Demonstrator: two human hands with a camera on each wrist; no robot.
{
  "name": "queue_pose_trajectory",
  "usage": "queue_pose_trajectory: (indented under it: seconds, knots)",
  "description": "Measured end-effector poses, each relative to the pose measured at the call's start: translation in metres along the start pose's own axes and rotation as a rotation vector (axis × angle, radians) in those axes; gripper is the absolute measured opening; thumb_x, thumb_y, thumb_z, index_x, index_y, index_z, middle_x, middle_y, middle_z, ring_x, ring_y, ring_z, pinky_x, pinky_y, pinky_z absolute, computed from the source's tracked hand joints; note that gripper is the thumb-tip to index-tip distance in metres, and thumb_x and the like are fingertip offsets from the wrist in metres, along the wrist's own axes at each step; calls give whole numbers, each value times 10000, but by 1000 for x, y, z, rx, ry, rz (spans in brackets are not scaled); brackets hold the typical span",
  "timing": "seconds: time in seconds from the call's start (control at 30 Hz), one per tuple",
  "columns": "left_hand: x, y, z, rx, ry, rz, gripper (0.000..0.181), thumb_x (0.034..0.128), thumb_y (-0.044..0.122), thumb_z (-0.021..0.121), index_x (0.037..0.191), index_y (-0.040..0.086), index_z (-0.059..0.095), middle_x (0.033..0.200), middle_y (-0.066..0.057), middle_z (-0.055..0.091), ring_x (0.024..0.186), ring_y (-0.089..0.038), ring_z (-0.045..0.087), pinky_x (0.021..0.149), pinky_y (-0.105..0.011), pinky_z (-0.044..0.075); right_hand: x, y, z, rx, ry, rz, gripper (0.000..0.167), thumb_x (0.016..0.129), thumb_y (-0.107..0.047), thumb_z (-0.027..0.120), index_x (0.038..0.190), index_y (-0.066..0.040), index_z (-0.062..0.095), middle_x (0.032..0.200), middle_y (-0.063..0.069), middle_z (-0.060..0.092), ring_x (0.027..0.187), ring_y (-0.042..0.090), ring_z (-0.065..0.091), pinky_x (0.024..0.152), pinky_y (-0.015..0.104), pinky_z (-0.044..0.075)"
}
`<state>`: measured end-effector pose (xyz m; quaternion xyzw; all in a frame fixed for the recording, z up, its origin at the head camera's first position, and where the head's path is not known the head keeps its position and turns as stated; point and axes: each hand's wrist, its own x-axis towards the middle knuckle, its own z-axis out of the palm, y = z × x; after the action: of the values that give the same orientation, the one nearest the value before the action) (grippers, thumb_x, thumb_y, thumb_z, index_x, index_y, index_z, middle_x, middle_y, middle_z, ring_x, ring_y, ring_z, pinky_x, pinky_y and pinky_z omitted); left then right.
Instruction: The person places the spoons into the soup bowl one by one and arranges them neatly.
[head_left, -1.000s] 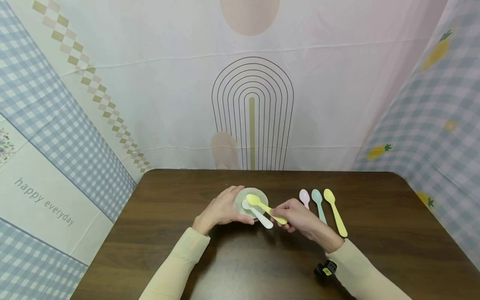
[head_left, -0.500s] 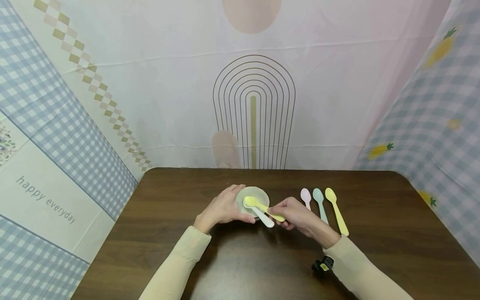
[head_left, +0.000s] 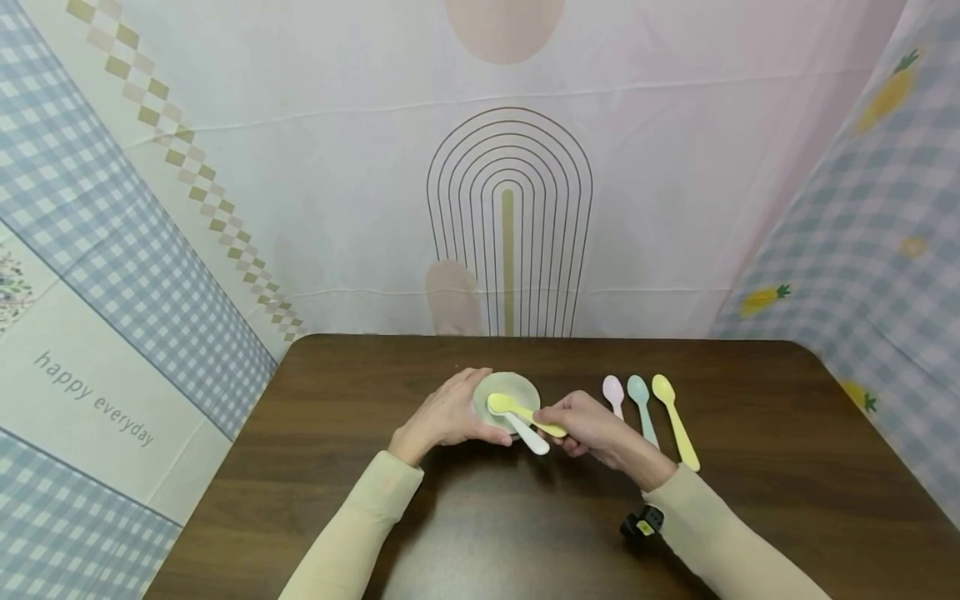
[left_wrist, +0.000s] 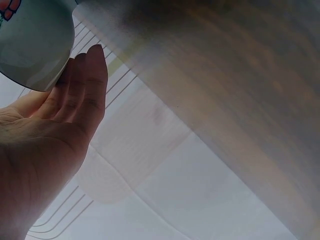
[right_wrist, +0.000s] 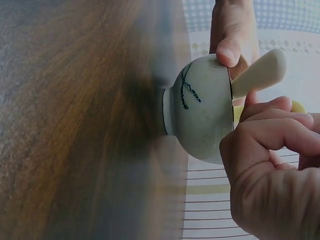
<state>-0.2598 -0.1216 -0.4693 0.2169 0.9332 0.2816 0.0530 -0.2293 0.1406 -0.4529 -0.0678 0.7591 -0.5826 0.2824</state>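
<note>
Head view, from left: what comes first?

"A blue-checked cloth [head_left: 142, 183] hangs beside a dark wooden table [head_left: 300, 483], where a left hand [head_left: 450, 419] curves round a bowl [head_left: 517, 383], holding it upright."

"Do the wrist cameras add anything there?"

"Left wrist shows a red motif [left_wrist: 9, 9] on the bowl's outer wall, out of sight from above. Right wrist catches a dark sprig [right_wrist: 187, 87] on another stretch of wall, and the left thumb [right_wrist: 227, 52] set near the rim."

"And the spoons?"

"A white spoon [head_left: 529, 435] rests with its head in the bowl and its handle jutting over the near-right rim. A yellow spoon [head_left: 517, 408] is pinched by its handle in the right hand [head_left: 588, 423]. Its head overlies the white one's; whether the two touch cannot be told."

"Further right?"

"A pink spoon [head_left: 612, 390], a teal spoon [head_left: 641, 402] and a second yellow spoon [head_left: 678, 427] lie in a row only the head view shows, the right arm hiding part of the first two. A black device [head_left: 642, 523] sits at the right wrist."

"Any difference from a second ago?"

"Bowl and left hand keep their places. The held yellow spoon has shifted left and nearer the person: the white spoon's head, then plainly visible, is now mostly covered. The row at right lies unchanged."
</note>
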Motion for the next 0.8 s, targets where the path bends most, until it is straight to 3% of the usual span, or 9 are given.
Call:
queue_pose_trajectory:
  seconds: [0.8]
  knots:
    - [0,-1,0,5,-2,-11,1203,691,618,987,1642,97,466,1627,-136,559,1495,-335,543,1171,-576,514,4,2,9,-40,28,36,326,1051,-262,656,796,-64,698,604,-45,553,498,32,419,471,176,335]
